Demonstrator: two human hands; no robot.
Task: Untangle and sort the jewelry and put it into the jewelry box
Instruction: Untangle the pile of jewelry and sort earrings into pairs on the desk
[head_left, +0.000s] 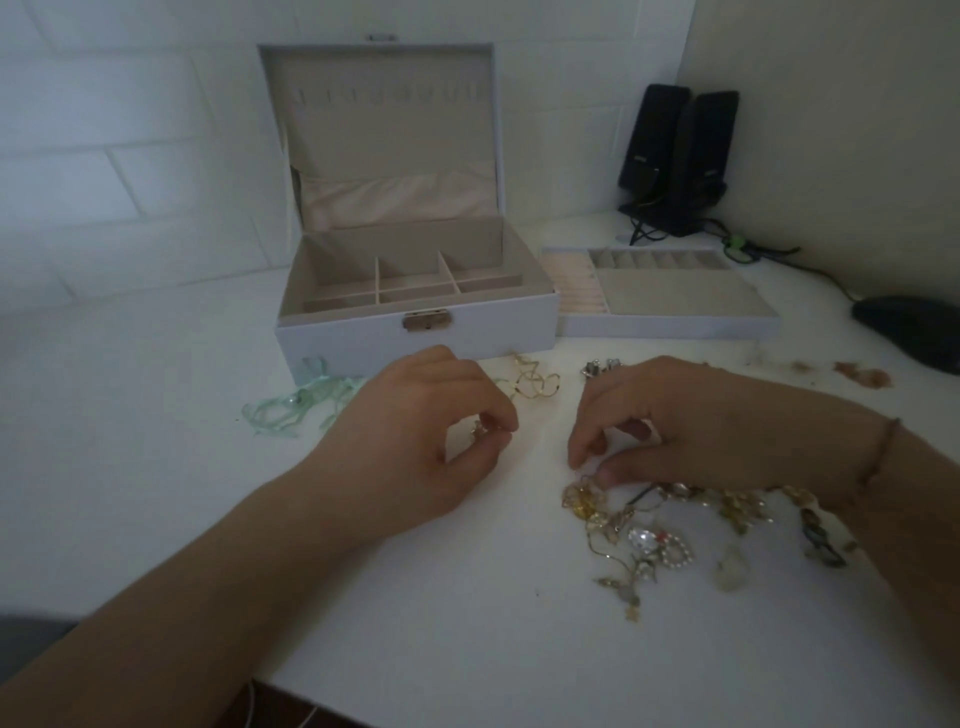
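Pinching a small gold piece, the left hand (415, 436) rests before the open white jewelry box (415, 291) on a white desk (156, 441) against white brick wall; the right hand (670, 421) pinches the tangled jewelry pile (649, 525) right of it.

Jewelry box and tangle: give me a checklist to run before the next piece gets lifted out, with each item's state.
1. Jewelry box lid open, compartments reachable: ok.
2. Removable tray set beside the box, on its right, slots exposed: ok.
3. Left hand has a firm pinch on a small piece: ok as a pinch; what the piece is, cannot tell.
4. Right hand fingertips on the edge of the tangled pile: ok.
5. Piece under the right hand is free of the other chains: not ok, the pile looks knotted together.
6. Gold chain lies apart from the pile, near the box front: ok.
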